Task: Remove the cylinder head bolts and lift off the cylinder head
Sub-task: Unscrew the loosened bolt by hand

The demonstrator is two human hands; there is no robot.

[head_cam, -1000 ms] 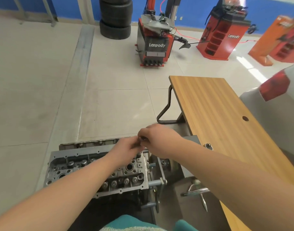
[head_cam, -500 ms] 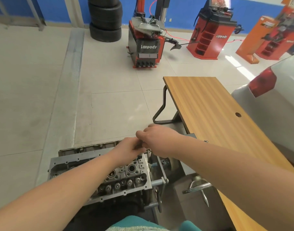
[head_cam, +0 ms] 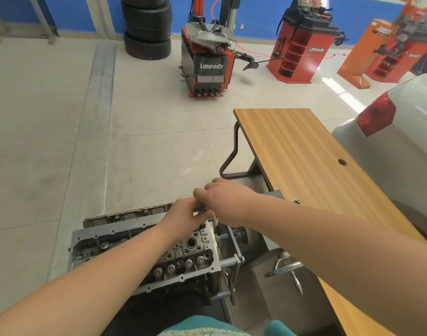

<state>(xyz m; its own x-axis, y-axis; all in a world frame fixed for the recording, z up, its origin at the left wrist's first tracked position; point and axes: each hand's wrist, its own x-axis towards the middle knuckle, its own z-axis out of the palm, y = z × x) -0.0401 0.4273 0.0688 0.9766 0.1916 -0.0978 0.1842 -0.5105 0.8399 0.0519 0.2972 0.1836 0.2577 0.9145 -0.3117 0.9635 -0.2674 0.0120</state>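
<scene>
Meeting over the far right corner of the cylinder head (head_cam: 144,253), the left hand (head_cam: 183,218) and right hand (head_cam: 225,201) come together at about six o'clock in the head view. Both have fingers curled around something small and dark between them, probably a bolt or a tool on it, though the hands hide it and I cannot tell which. The cylinder head sits on its engine stand (head_cam: 234,265) at seven o'clock, valve gear facing up, so the bolt holes are reachable from above; that likely explains why both forearms reach over it from the near side. My judgement is that the bolts are still being worked and the head is not yet lifted. A wooden table (head_cam: 304,161) stands just right of the stand at three o'clock, handy for putting parts down. At twelve o'clock a red tyre changer (head_cam: 207,66) reads "Lanpody", as does the red wheel balancer (head_cam: 302,52) at one o'clock.
</scene>
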